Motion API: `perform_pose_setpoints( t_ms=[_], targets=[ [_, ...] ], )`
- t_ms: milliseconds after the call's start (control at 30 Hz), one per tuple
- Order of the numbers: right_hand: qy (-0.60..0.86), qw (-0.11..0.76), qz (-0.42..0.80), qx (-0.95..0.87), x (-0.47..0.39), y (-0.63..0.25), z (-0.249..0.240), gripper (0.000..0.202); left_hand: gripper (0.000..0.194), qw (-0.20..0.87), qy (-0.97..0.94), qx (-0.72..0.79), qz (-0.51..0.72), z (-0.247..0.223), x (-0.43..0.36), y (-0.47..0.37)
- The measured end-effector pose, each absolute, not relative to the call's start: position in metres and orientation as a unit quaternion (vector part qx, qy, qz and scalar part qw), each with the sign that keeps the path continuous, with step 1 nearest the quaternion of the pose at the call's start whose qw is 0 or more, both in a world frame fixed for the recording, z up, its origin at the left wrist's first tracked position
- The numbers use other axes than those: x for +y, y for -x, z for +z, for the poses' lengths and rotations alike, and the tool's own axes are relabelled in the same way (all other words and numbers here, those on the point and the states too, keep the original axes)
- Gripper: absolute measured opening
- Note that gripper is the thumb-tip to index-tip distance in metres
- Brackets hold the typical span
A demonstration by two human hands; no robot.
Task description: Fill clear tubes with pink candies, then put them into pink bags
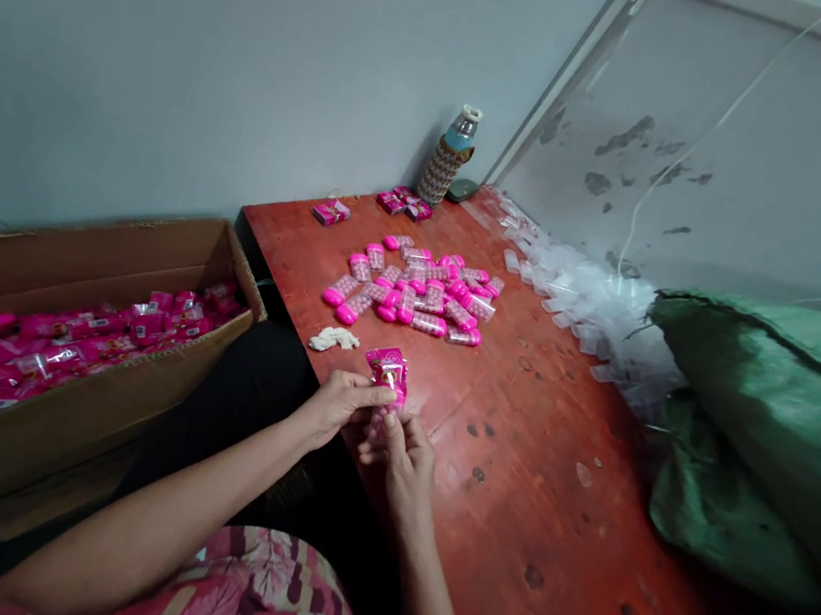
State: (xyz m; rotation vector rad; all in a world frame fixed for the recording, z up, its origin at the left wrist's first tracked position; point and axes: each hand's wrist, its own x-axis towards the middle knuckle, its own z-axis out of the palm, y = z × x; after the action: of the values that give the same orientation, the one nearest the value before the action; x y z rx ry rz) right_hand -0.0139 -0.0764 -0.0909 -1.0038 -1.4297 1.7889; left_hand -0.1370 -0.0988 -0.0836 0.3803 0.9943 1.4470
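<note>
Just over the table's near edge, my left hand [338,404] is closed, its thumb pressed on a glossy pink printed packet [390,369]. The packet's printed top stands up past my thumb. My right hand [407,453] pinches the lower end, where pale pink beads show through clear plastic; fingers partly cover this part. Beyond my hands lies a loose pile of small clear tubes [431,295] with bright pink caps and bead-like pieces inside. A crumpled white cloth or tissue [335,339] rests to the left of the packet.
Left of the red table [542,456] stands a cardboard box [242,295] of pink packets. Small pink boxes [331,212] and a bottle in a knitted cover [440,172] are at the back. Clear plastic pieces [600,302] and a green sack [754,454] line the right side.
</note>
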Motion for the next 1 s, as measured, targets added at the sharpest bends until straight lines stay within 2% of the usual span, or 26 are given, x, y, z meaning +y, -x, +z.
perform_pose_setpoints(
  t_ms=[100,267,467,600,700,1000],
  targets=[
    [0.400,0.324,0.640,-0.570,-0.076,0.012,-0.091,0.021,0.022,0.612,-0.154,0.444,0.636,-0.083,-0.099,0.134],
    [0.341,0.286,0.734,-0.513,-0.075,0.014,-0.090,0.021,0.027,0.618,-0.152,0.433,0.638,-0.081,-0.102,0.134],
    [0.392,0.302,0.647,-0.581,-0.076,0.015,-0.092,0.021,0.023,0.620,-0.175,0.447,0.621,-0.083,-0.104,0.136],
    [0.373,0.316,0.710,-0.506,-0.077,0.017,-0.092,0.020,0.023,0.647,-0.207,0.413,0.607,-0.083,-0.109,0.136],
    [0.367,0.327,0.730,-0.474,-0.078,0.020,-0.093,0.022,0.025,0.638,-0.164,0.398,0.639,-0.084,-0.110,0.135],
    [0.417,0.341,0.632,-0.558,-0.080,0.017,-0.097,0.022,0.026,0.570,-0.116,0.463,0.668,-0.090,-0.105,0.125]
  ],
)
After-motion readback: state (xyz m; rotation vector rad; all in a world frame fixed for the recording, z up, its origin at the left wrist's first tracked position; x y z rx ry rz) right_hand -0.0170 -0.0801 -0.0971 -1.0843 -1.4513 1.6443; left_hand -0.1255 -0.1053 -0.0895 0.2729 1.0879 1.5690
